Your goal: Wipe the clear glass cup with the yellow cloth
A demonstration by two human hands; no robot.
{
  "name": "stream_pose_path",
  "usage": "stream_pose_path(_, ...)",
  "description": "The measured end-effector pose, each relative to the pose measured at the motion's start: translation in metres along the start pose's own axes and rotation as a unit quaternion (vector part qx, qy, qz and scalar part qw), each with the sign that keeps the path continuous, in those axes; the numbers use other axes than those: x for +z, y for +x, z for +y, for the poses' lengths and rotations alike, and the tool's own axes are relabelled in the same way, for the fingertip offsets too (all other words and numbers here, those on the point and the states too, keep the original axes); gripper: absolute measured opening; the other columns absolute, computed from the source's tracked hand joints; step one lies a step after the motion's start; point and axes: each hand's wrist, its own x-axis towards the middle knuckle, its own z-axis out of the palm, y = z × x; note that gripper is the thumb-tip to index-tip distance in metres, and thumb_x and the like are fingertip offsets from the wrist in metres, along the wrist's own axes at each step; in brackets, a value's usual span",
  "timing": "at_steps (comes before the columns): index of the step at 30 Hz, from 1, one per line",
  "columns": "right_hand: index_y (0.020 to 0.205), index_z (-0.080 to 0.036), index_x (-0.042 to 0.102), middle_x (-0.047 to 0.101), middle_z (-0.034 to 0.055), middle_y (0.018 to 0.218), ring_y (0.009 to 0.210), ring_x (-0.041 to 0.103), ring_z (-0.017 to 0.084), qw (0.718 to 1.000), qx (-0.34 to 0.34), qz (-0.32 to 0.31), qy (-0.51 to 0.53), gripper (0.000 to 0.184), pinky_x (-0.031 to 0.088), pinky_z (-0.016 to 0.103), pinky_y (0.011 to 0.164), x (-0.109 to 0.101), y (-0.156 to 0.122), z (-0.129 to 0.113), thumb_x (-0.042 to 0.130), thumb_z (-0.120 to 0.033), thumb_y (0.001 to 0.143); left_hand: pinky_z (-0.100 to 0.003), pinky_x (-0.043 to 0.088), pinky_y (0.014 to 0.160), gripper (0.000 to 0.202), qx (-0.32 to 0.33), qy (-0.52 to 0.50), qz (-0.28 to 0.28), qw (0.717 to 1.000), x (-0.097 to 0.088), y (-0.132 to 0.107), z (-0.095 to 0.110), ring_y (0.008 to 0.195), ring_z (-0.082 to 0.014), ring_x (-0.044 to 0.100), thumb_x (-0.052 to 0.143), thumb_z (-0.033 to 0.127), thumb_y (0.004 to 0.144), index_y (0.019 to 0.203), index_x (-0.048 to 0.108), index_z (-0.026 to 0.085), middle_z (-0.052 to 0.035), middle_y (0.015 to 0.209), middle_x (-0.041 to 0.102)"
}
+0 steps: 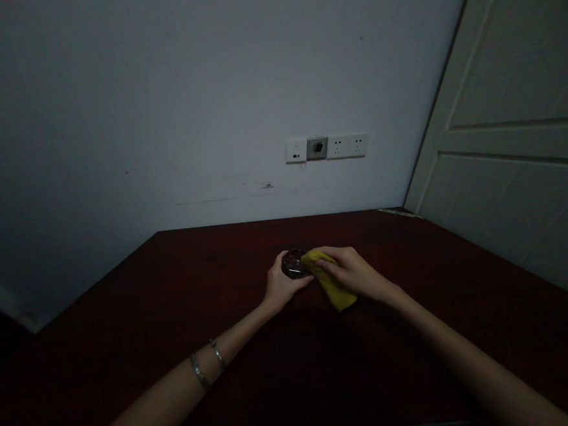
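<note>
My left hand (283, 284) is wrapped round a small, dark, see-through glass bowl or ashtray (292, 264) over the middle of the table; its exact kind is hard to make out in the dim light. Pinched in my right hand (349, 270) is a yellow cloth (337, 292), which hangs down toward the table. The cloth's upper end touches the right side of the glass piece and covers part of its rim. Two silvery bracelets (207, 362) circle my left forearm.
The dark red wooden table (210, 263) reaches back to a pale wall (197, 89). Sockets and switches (327, 148) sit on that wall above the table. A white panelled door (518, 157) stands along the right side.
</note>
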Motion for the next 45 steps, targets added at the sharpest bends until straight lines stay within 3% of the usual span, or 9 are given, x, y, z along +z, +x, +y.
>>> stream_pose_path(4, 0.103, -0.020, 0.059, 0.063, 0.0081, 0.100, 0.095, 0.056, 0.021, 0.993, -0.009, 0.085, -0.087, 0.025, 0.045, 0.036, 0.082, -0.011, 0.015, 0.007, 0.043, -0.020, 0.083, -0.035, 0.043, 0.087, 0.074, 0.006, 0.012, -0.002, 1.000, 0.000, -0.001, 0.001, 0.097, -0.0207, 0.056, 0.077, 0.033, 0.047, 0.113, 0.046, 0.017, -0.0069, 0.104, 0.060)
stream_pose_path(12, 0.099, -0.015, 0.054, 0.063, 0.0098, 0.094, 0.084, 0.059, 0.018, 0.990, -0.045, -0.028, -0.134, 0.026, 0.047, 0.030, 0.073, 0.021, 0.035, -0.002, 0.043, -0.006, 0.077, -0.034, 0.046, 0.083, 0.073, -0.003, 0.031, -0.024, 0.999, -0.003, -0.003, 0.009, 0.093, -0.0220, 0.058, 0.078, 0.033, 0.046, 0.112, 0.050, 0.017, -0.0066, 0.100, 0.063)
stream_pose_path(17, 0.116, -0.011, 0.047, 0.055, 0.0165, 0.117, 0.108, 0.053, 0.021, 0.987, -0.122, -0.013, -0.102, 0.044, 0.044, 0.037, 0.089, 0.034, 0.032, -0.001, 0.042, -0.001, 0.074, -0.031, 0.047, 0.076, 0.062, -0.012, 0.028, -0.017, 0.999, -0.001, -0.002, 0.006, 0.084, -0.0196, 0.060, 0.075, 0.030, 0.051, 0.107, 0.053, 0.016, -0.0043, 0.091, 0.065)
stream_pose_path(20, 0.120, -0.012, 0.045, 0.054, 0.0165, 0.119, 0.111, 0.052, 0.021, 0.986, -0.151, -0.012, -0.074, 0.046, 0.044, 0.039, 0.091, 0.036, 0.027, -0.003, 0.042, -0.002, 0.075, -0.030, 0.048, 0.071, 0.053, -0.003, 0.029, -0.024, 0.999, 0.002, -0.001, -0.003, 0.079, -0.0186, 0.060, 0.073, 0.030, 0.054, 0.102, 0.055, 0.016, -0.0033, 0.086, 0.065)
stream_pose_path(22, 0.119, -0.013, 0.046, 0.055, 0.0156, 0.119, 0.111, 0.051, 0.021, 0.983, -0.170, -0.027, -0.061, 0.044, 0.044, 0.039, 0.092, 0.034, 0.024, -0.006, 0.044, -0.004, 0.076, -0.031, 0.049, 0.073, 0.052, 0.008, 0.021, -0.030, 0.999, 0.002, 0.000, -0.008, 0.081, -0.0194, 0.061, 0.072, 0.028, 0.054, 0.102, 0.055, 0.016, -0.0038, 0.088, 0.065)
stream_pose_path(26, 0.117, -0.013, 0.049, 0.055, 0.0145, 0.119, 0.113, 0.049, 0.021, 0.978, -0.192, -0.077, -0.036, 0.041, 0.043, 0.038, 0.094, 0.024, 0.017, -0.015, 0.049, -0.006, 0.076, -0.034, 0.046, 0.085, 0.071, 0.042, 0.014, -0.052, 0.998, -0.001, 0.000, -0.012, 0.096, -0.0222, 0.058, 0.075, 0.026, 0.050, 0.115, 0.047, 0.015, -0.0081, 0.105, 0.062)
stream_pose_path(29, 0.118, -0.017, 0.049, 0.056, 0.0109, 0.119, 0.113, 0.050, 0.018, 0.977, -0.189, -0.095, -0.015, 0.043, 0.044, 0.037, 0.093, 0.015, 0.010, -0.018, 0.048, -0.005, 0.077, -0.033, 0.047, 0.082, 0.078, 0.037, 0.024, -0.071, 0.996, -0.003, -0.001, -0.009, 0.092, -0.0218, 0.060, 0.077, 0.029, 0.048, 0.118, 0.044, 0.015, -0.0085, 0.101, 0.064)
stream_pose_path(36, 0.122, -0.018, 0.048, 0.054, 0.0085, 0.122, 0.116, 0.047, 0.016, 0.972, -0.190, -0.116, -0.068, 0.051, 0.040, 0.036, 0.099, 0.000, -0.001, -0.015, 0.043, 0.001, 0.075, -0.029, 0.049, 0.076, 0.062, 0.009, -0.013, -0.044, 0.999, 0.002, 0.000, -0.009, 0.083, -0.0188, 0.061, 0.073, 0.030, 0.054, 0.110, 0.051, 0.017, -0.0059, 0.096, 0.065)
stream_pose_path(45, 0.125, -0.020, 0.044, 0.048, 0.0071, 0.129, 0.119, 0.044, 0.016, 0.970, -0.165, -0.142, -0.107, 0.056, 0.037, 0.034, 0.102, -0.019, -0.012, 0.000, 0.048, 0.002, 0.073, -0.032, 0.048, 0.079, 0.070, -0.006, -0.010, -0.050, 0.999, 0.000, 0.000, -0.007, 0.087, -0.0193, 0.060, 0.076, 0.031, 0.049, 0.112, 0.049, 0.014, -0.0062, 0.096, 0.064)
